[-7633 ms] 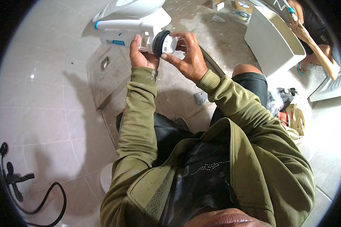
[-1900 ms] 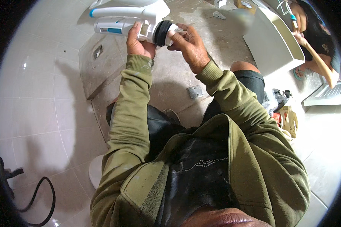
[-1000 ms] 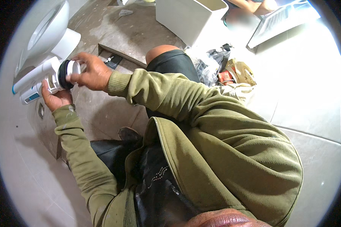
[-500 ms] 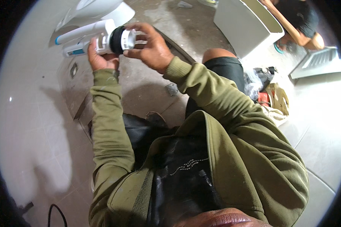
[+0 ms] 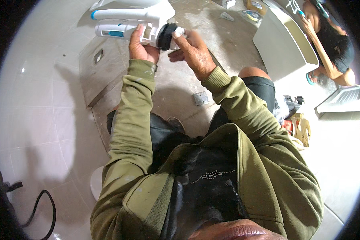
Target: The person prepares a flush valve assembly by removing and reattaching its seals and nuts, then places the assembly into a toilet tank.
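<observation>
Currently: 1x wht twin-tube unit (image 5: 126, 30) w/ blk ring (image 5: 166, 37); L hand (image 5: 143, 49) wrapped round it; R hand (image 5: 193, 52) at wht end (image 5: 174, 45), fingers blurred, grip can't tell.

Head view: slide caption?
Left hand holds a white plastic cylinder, right hand at the end past its black ring; open white tank at right.

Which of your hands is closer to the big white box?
Right: your right hand is left of the white box, apart from it; your left hand is farther left.
</observation>
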### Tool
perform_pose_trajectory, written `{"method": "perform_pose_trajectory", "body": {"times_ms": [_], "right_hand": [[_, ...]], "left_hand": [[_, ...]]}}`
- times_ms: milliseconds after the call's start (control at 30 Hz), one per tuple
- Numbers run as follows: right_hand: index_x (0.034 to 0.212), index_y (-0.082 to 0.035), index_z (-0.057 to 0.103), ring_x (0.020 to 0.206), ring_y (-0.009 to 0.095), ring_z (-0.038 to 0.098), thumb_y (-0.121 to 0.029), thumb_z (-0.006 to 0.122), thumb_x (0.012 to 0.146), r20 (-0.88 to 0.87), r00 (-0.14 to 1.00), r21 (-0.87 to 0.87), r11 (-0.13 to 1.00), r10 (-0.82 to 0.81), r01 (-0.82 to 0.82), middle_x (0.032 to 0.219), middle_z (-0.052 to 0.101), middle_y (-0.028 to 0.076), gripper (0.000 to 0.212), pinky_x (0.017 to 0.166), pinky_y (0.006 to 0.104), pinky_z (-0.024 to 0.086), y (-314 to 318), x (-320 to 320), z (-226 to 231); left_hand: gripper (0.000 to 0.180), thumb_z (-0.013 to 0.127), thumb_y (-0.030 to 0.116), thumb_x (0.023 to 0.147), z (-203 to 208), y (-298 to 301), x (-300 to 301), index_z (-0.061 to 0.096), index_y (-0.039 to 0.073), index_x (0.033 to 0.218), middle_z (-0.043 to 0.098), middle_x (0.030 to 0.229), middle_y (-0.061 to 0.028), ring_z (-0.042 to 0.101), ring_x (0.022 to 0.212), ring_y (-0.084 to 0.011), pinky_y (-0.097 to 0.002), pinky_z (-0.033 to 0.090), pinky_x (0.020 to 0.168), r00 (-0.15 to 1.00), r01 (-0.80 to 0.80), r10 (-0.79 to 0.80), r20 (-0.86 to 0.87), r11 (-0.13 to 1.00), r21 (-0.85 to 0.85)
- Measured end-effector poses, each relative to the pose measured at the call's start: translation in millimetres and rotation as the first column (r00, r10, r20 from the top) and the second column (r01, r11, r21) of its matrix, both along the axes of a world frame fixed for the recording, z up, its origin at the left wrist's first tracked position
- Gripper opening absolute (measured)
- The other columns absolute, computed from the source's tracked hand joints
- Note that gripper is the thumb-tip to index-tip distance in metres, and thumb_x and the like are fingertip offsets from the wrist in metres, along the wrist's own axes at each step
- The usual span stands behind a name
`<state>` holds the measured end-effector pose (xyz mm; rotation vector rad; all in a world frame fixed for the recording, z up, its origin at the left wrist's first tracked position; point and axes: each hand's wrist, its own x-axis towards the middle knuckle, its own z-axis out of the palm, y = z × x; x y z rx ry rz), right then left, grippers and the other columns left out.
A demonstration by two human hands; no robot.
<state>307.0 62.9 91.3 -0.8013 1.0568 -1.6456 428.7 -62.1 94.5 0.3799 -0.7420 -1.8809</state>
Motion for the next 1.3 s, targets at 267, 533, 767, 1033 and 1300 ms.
{"method": "perform_pose_trajectory", "body": {"times_ms": [267, 533, 767, 1033, 1300], "right_hand": [[0.14, -0.005, 0.043, 0.103, 0.027, 0.067, -0.011, 0.083, 0.083, -0.119, 0.982, -0.313, 0.944, -0.146, 0.102, 0.115, 0.064, 0.019, 0.07, 0.087, 0.0389, 0.059, -2.9, 4.1, -7.5], [0.138, -0.001, 0.042, 0.11, 0.029, 0.064, -0.011, 0.082, 0.083, -0.308, 0.938, -0.222, 0.97, -0.162, 0.095, 0.13, 0.053, 0.022, 0.069, 0.087, 0.0386, 0.06, -2.1, 1.0, -5.2], [0.144, -0.002, 0.039, 0.109, 0.027, 0.063, -0.01, 0.079, 0.086, 0.026, 0.995, -0.228, 0.969, -0.092, 0.096, 0.12, 0.06, 0.019, 0.07, 0.09, 0.0382, 0.056, -4.1, 6.3, -12.1], [0.144, -0.01, 0.047, 0.109, 0.029, 0.064, -0.007, 0.072, 0.09, 0.069, 0.994, -0.2, 0.975, -0.086, 0.099, 0.124, 0.06, 0.018, 0.06, 0.086, 0.0406, 0.06, -11.0, 2.7, -19.8], [0.15, -0.009, 0.037, 0.109, 0.028, 0.061, -0.018, 0.071, 0.094, 0.172, 0.985, -0.185, 0.981, -0.022, 0.054, 0.127, 0.057, 0.019, 0.066, 0.088, 0.0392, 0.055, -5.0, 1.9, -7.1]], "left_hand": [[0.044, 0.072, 0.023, 0.088, 12.2, 9.8, 0.6, 0.057, 0.005, 0.125, 0.065, 0.119, -0.0081, 0.064, 0.111, -0.0262, -0.0443, 0.052, 0.1, 0.999, -0.036, 0.036, -0.02, 0.999, 0.011], [0.045, 0.072, 0.022, 0.088, 6.3, 5.0, 3.5, 0.056, 0.004, 0.126, 0.064, 0.119, -0.0086, 0.064, 0.111, -0.0259, -0.0435, 0.052, 0.101, 0.998, -0.031, 0.03, -0.057, 0.999, -0.028], [0.042, 0.073, 0.023, 0.088, 9.6, 7.4, 4.7, 0.058, 0.005, 0.123, 0.066, 0.117, -0.0093, 0.065, 0.108, -0.0273, -0.0451, 0.052, 0.099, 0.998, -0.02, 0.02, -0.053, 1.0, 0.014], [0.036, 0.068, 0.027, 0.091, -10.3, -17.5, 7.5, 0.064, 0.005, 0.119, 0.07, 0.115, -0.0092, 0.067, 0.107, -0.0256, -0.0436, 0.054, 0.098, 0.999, 0.02, -0.02, -0.03, 1.0, 0.003], [0.044, 0.069, 0.029, 0.092, 1.5, -2.5, 0.9, 0.058, 0.005, 0.127, 0.067, 0.119, -0.009, 0.065, 0.11, -0.0264, -0.0455, 0.053, 0.099, 0.997, -0.016, 0.016, 0.072, 1.0, -0.01]]}}
